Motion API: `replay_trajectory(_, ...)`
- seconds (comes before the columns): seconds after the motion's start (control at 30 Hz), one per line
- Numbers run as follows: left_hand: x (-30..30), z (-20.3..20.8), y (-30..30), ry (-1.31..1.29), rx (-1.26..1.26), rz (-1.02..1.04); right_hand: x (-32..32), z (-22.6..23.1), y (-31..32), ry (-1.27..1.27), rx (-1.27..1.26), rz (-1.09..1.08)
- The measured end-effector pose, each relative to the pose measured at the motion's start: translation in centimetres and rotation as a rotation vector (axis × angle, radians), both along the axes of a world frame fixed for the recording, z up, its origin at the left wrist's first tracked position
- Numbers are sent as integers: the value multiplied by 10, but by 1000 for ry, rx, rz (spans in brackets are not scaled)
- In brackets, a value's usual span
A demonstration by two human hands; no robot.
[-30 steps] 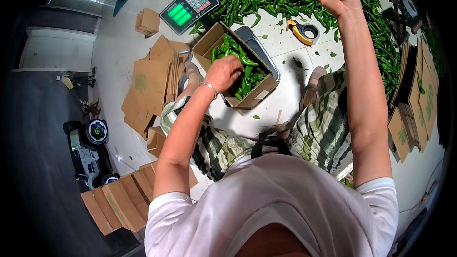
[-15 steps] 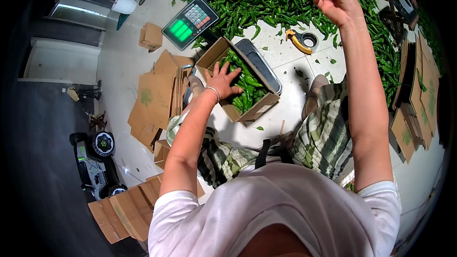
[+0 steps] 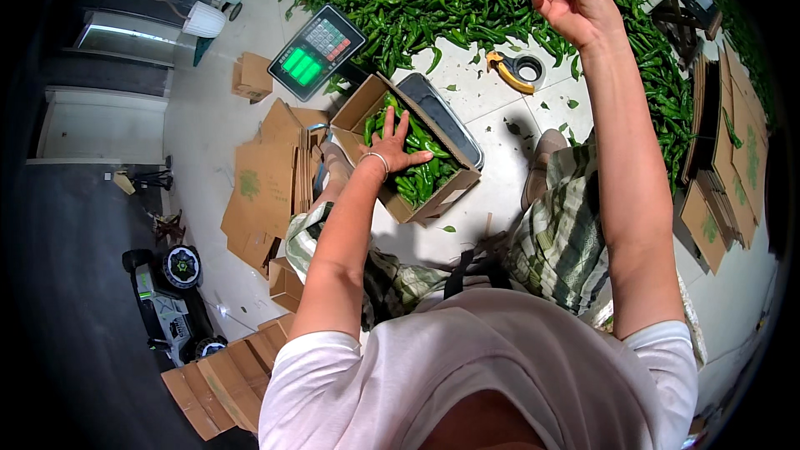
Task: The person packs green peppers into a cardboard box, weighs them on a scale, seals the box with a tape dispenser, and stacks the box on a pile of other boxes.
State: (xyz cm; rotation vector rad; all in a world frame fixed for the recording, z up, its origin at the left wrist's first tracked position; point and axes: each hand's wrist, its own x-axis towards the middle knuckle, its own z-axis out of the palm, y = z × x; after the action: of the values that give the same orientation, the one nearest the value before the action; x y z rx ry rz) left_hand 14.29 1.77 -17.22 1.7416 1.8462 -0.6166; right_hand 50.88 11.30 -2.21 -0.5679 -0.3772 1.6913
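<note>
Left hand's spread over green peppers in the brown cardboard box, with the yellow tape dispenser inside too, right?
No, the head view shows the yellow tape dispenser lying on the white tiled floor. The left hand is spread over green peppers in the box.

We see green peppers (image 3: 423, 182) in a brown box (image 3: 356, 115), a yellow-and-black tape dispenser (image 3: 505, 76), a white shirt (image 3: 492, 337) and green-white-black patterned trousers (image 3: 560, 225).
</note>
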Motion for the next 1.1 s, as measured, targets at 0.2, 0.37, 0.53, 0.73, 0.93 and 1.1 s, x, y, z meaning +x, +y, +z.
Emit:
replay_trajectory(0.2, -47, 15, 5, -476, 326, -24, -13, 10, -5, -23, -41, -56)
replay_trajectory(0.37, 20, 18, -17, -62, 12, -176, -11, 13, -2, -10, -5, 1)
replay_trajectory(0.53, 47, 21, -69, -68, -9, -182, -17, 10, -1, 10, 10, 88)
replay_trajectory(0.73, 52, 33, -71, 5, -211, -141, -14, -1, 9, 14, 116, 88)
replay_trajectory(0.93, 7, 51, -38, -406, -28, -245, 3, -15, 9, 38, 103, 168)
replay_trajectory(1.1, -23, 34, 24, -446, 673, 372, 2, -17, 3, -10, 72, 131)
